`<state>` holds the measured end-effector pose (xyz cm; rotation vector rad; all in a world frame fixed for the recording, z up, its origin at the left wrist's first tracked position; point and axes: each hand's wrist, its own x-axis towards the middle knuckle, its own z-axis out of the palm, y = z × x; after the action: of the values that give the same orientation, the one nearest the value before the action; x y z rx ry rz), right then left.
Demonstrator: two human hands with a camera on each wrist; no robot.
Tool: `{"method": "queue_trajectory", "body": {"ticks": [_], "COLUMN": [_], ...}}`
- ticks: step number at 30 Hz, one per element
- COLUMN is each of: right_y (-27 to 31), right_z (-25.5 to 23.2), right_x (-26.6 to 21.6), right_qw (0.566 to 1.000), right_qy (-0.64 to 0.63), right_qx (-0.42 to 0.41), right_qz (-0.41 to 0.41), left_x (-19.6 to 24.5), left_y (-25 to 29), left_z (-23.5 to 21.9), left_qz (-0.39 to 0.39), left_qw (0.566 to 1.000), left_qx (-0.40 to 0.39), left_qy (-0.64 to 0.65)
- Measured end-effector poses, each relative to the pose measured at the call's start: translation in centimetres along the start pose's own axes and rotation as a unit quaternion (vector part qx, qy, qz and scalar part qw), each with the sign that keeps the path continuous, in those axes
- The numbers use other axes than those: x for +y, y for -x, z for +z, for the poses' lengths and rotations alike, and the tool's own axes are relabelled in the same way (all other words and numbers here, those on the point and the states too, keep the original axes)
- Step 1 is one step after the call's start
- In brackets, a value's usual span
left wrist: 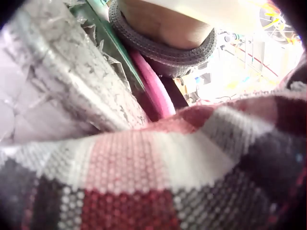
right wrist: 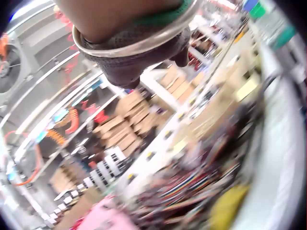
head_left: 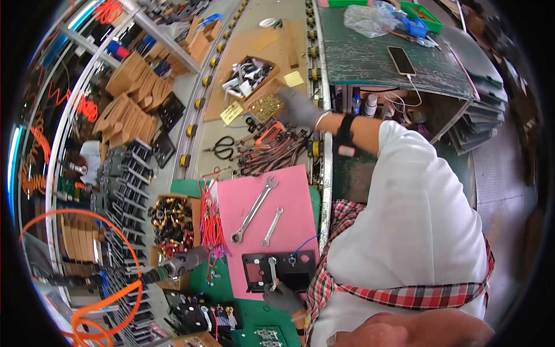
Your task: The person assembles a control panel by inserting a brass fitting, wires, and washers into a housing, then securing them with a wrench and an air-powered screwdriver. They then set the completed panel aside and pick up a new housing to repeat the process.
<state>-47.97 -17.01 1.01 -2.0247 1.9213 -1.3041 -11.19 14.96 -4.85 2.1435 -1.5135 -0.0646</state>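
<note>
My left hand [head_left: 283, 298], in a dark grey glove, pinches the lower end of a silver metal piece [head_left: 273, 270] with a rounded head, over a black panel [head_left: 253, 272] on a pink sheet [head_left: 231, 196]. A blue wire [head_left: 306, 245] runs from a round fitting on this panel. In the left wrist view plaid cloth hides the fingers; only the glove cuff [left wrist: 163, 57] shows. My gloved right hand [head_left: 299, 108] is stretched out beside a box of small brass-coloured parts [head_left: 266, 108]. Its fingers [right wrist: 127, 79] hang loosely in the right wrist view, with nothing visible between them.
Two wrenches, one large [head_left: 254, 209] and one small [head_left: 272, 226], lie on the pink sheet. Bundled cables [head_left: 274, 151] and black scissors [head_left: 222, 148] lie between the hands. A power tool [head_left: 182, 263] hangs at left. A roller rail [head_left: 315, 75] edges the bench.
</note>
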Motion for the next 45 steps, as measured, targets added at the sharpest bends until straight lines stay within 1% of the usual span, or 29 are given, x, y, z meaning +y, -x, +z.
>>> {"method": "queue_trajectory", "body": {"ticks": [1, 2, 3, 4, 5, 6, 7, 8, 9, 12, 13, 16, 19, 24, 26, 27, 30, 33, 34, 35, 37, 38, 39, 40, 41, 42, 43, 44, 45], "right_y": [-0.9, -1.8, -1.2, -0.7, 0.3, 0.9, 2.6, 3.4, 4.5, 4.5, 4.3, 3.1, 1.9, 1.0, 1.1, 1.5, 1.3, 0.2, -0.5, -0.9, -0.7, 0.0, 0.5, 1.2, 2.6, 3.1, 5.0, 6.0, 7.5], "right_z": [-2.1, -4.2, -6.4, -11.8, -15.0, -18.4, -20.5, -23.0, -24.1, -26.0, -26.0, -25.4, -25.0, -25.3, -25.1, -24.7, -23.6, -21.0, -20.5, -17.6, -13.6, -12.8, -9.4, -8.7, -4.8, -2.8, -0.5, -0.6, 0.6], "right_x": [4.0, 9.5, 15.2, 15.3, 18.2, 19.8, 23.9, 23.1, 27.1, 27.1, 27.8, 29.6, 29.5, 29.0, 30.5, 30.8, 33.6, 30.1, 26.3, 24.8, 20.4, 16.1, 14.5, 10.8, 9.3, 6.9, 4.5, 1.6, -0.8], "right_qw": [0.992, 0.975, 0.953, 0.923, 0.868, 0.808, 0.792, 0.771, 0.766, 0.766, 0.771, 0.783, 0.782, 0.771, 0.782, 0.788, 0.773, 0.765, 0.817, 0.835, 0.945, 0.979, 0.989, 0.994, 0.997, 0.982, 0.977, 0.954, 0.934], "right_qy": [0.06, 0.15, 0.182, 0.18, 0.29, 0.312, 0.335, 0.303, 0.319, 0.293, 0.287, 0.279, 0.281, 0.283, 0.289, 0.3, 0.305, 0.417, 0.364, 0.392, 0.27, 0.164, 0.14, 0.005, -0.024, -0.101, -0.121, -0.165, -0.211], "right_qx": [0.035, 0.092, 0.222, 0.151, 0.139, 0.111, 0.105, 0.105, 0.08, 0.033, 0.026, -0.003, -0.041, -0.016, -0.012, 0.029, 0.027, 0.012, -0.017, -0.005, 0.015, 0.002, -0.011, -0.095, -0.049, -0.133, -0.089, -0.195, -0.216], "right_qz": [0.109, 0.136, 0.101, 0.306, 0.378, 0.487, 0.5, 0.551, 0.552, 0.571, 0.568, 0.557, 0.555, 0.571, 0.553, 0.536, 0.555, 0.49, 0.448, 0.387, 0.184, 0.122, 0.045, 0.047, -0.058, -0.094, -0.149, -0.155, -0.189], "left_x": [-0.3, -0.6, -0.8, -1.1, -1.0, -1.1, -1.2, -1.0, -0.5, -0.9, -1.6, 1.6, 1.7, 2.2, 2.4, 2.4, 2.3, 2.2, 2.2, 2.1, 2.2, 2.2, 2.2, 2.0, 1.9, 1.8, 1.9, 1.7, 1.5], "left_y": [0.0, 0.1, 0.3, 0.3, 0.4, 0.5, 0.5, 0.5, 0.4, 0.4, 0.6, -0.2, -0.2, -1.3, -1.8, -1.8, -2.3, -2.9, -3.0, -2.9, -2.9, -2.8, -2.8, -2.5, -2.3, -2.1, -2.0, -1.8, -1.6], "left_z": [0.1, 0.2, 0.4, 0.6, 0.5, 0.5, 0.4, 0.3, 0.0, 0.2, 0.7, -1.1, -0.1, 1.3, 1.7, 1.9, 2.2, 2.3, 2.4, 2.4, 2.4, 2.4, 2.4, 2.4, 2.3, 2.4, 2.2, 2.1, 2.0], "left_qz": [-0.008, -0.004, -0.002, -0.001, -0.004, 0.0, 0.002, 0.003, -0.022, -0.053, -0.01, -0.079, -0.079, -0.056, -0.042, -0.036, -0.016, 0.002, 0.006, 0.009, 0.013, 0.014, 0.015, 0.016, 0.015, 0.014, 0.013, 0.013, 0.012], "left_qw": [1.0, 1.0, 1.0, 0.999, 0.999, 0.999, 1.0, 1.0, 0.999, 0.999, 0.998, 0.992, 0.995, 0.997, 0.998, 0.998, 0.999, 0.999, 0.999, 0.999, 0.999, 0.999, 0.999, 0.999, 0.999, 0.999, 0.999, 0.999, 0.999], "left_qx": [-0.004, 0.004, 0.013, 0.024, 0.014, 0.012, 0.01, 0.007, 0.001, -0.008, 0.05, -0.062, -0.026, 0.008, 0.012, 0.013, 0.018, 0.023, 0.025, 0.027, 0.029, 0.031, 0.033, 0.034, 0.036, 0.038, 0.042, 0.044, 0.047], "left_qy": [-0.007, -0.012, -0.017, -0.022, -0.036, -0.031, -0.025, -0.019, -0.034, 0.006, -0.021, -0.079, -0.057, -0.044, -0.042, -0.04, -0.035, -0.024, -0.022, -0.017, -0.014, -0.012, -0.009, -0.011, -0.01, -0.009, -0.007, -0.007, -0.001]}}
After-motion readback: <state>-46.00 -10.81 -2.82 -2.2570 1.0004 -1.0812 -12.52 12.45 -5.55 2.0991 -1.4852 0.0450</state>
